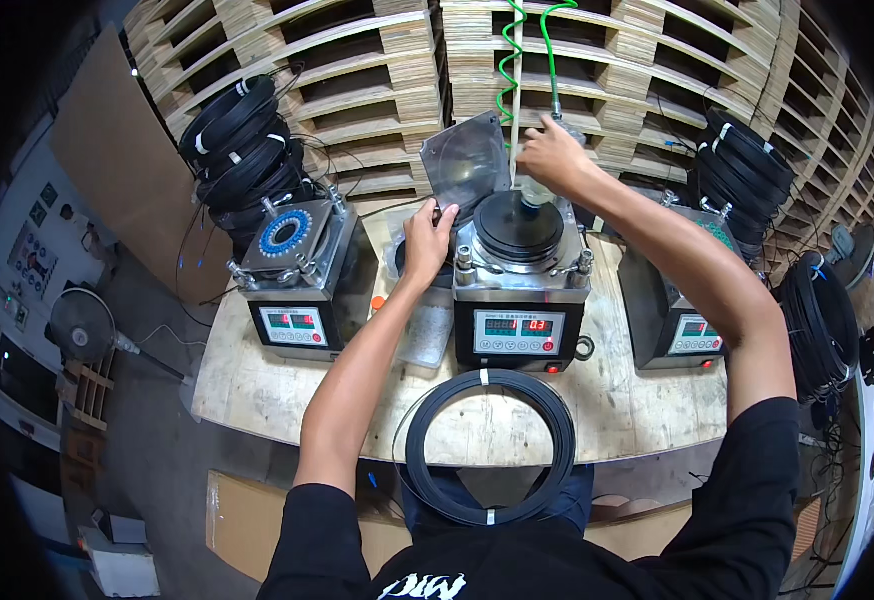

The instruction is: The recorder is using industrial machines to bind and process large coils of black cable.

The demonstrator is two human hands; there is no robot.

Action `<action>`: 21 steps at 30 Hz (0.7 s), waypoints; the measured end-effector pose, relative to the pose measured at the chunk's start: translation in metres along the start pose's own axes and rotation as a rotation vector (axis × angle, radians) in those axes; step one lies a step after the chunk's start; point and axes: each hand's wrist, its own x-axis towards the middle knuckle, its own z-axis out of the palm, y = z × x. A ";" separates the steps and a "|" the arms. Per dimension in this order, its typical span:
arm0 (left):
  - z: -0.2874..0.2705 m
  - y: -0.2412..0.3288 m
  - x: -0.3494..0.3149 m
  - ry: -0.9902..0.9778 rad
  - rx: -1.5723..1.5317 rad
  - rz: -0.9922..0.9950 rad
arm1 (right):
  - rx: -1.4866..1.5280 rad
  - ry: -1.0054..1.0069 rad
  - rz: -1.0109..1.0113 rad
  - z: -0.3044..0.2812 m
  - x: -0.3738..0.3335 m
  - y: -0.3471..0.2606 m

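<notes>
My left hand is closed at the lower corner of a tilted, dark see-through square plate, with a small dark part between its fingers. My right hand is raised behind the middle machine, wrapped round an air gun at the end of a green hose. Below that hand, a pale blurred piece with a bluish end sits over the round black disc on the middle polishing machine. Whether it belongs to the air gun, I cannot tell.
A coil of black cable overlaps the table's front edge and my lap. The left machine carries a blue ring; the right machine is partly behind my arm. Cable coils and a clear tray stand nearby. Wooden pallets rise behind.
</notes>
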 end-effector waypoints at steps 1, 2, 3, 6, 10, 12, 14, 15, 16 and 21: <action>-0.004 -0.004 -0.001 0.006 0.007 -0.006 | -0.015 -0.044 -0.012 -0.008 -0.006 -0.001; -0.007 -0.007 -0.001 0.006 0.000 -0.021 | -0.013 -0.041 -0.017 -0.014 -0.011 -0.004; -0.010 -0.010 -0.001 0.007 -0.007 -0.036 | -0.032 -0.012 -0.056 -0.020 -0.017 -0.007; -0.014 -0.004 -0.001 -0.005 0.046 -0.035 | -0.001 0.086 -0.110 -0.026 -0.024 -0.014; -0.008 0.005 0.000 -0.026 -0.004 -0.052 | 0.058 0.223 -0.077 -0.015 -0.007 -0.022; -0.004 -0.004 -0.001 0.005 -0.018 -0.024 | 0.006 0.208 0.002 -0.017 0.003 -0.026; -0.004 -0.006 -0.001 0.004 -0.022 -0.011 | -0.031 0.134 0.023 -0.014 0.007 -0.028; -0.003 -0.007 0.000 0.006 -0.021 -0.011 | -0.017 0.162 0.021 -0.010 0.004 -0.024; -0.002 -0.006 -0.001 0.002 -0.031 -0.012 | -0.002 0.186 0.019 -0.008 -0.002 -0.020; -0.006 -0.013 -0.002 0.028 -0.043 -0.021 | 0.027 0.197 0.019 -0.001 -0.026 -0.010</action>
